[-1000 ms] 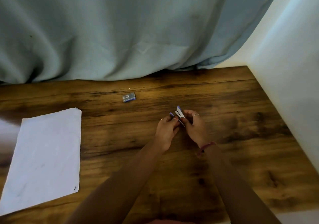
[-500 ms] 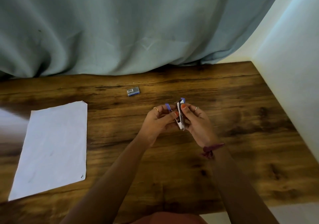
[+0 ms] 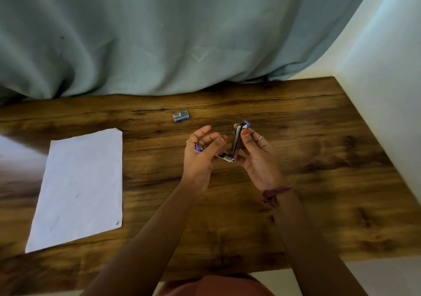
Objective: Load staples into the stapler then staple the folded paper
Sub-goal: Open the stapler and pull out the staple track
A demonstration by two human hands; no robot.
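Holding the stapler (image 3: 235, 144) swung open above the table (image 3: 319, 159), both hands share it: the right hand (image 3: 257, 156) pinches the upright metal arm between thumb and fingers, while the left hand (image 3: 201, 156) cradles the other arm in its palm, fingers loosely spread rather than clamped. The hinge sits between the two grips, at the low point of the V. It looks small, light and rigid — smooth metal that could slip, so the purple plastic ends seem the surer places to hold. The staple box (image 3: 181, 116) lies on the table beyond the hands, untouched; the strips inside are likely brittle and want a gentle pinch along their sides. The paper (image 3: 79, 188) lies flat, well to the left of the left-hand grip — thin and limp.
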